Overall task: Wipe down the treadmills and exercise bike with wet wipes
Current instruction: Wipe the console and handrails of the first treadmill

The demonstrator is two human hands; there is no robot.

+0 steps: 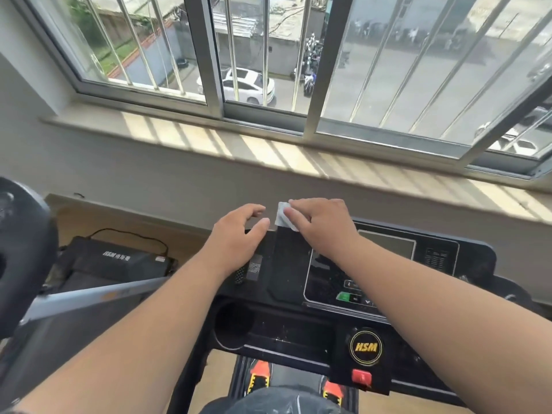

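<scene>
Two bare hands out over a black treadmill console [298,333], near its top edge below the window sill [268,150]. Right hand [321,222] holding a small white wet wipe [282,216] under thumb and fingers, apparently pressed to the console's upper rim. Left hand [239,234] just beside it, fingers loosely curved, gripping nothing. Display panel [385,246] right of the wipe, round HSM badge [366,347] lower down. Second treadmill [119,261] left on the floor.
</scene>
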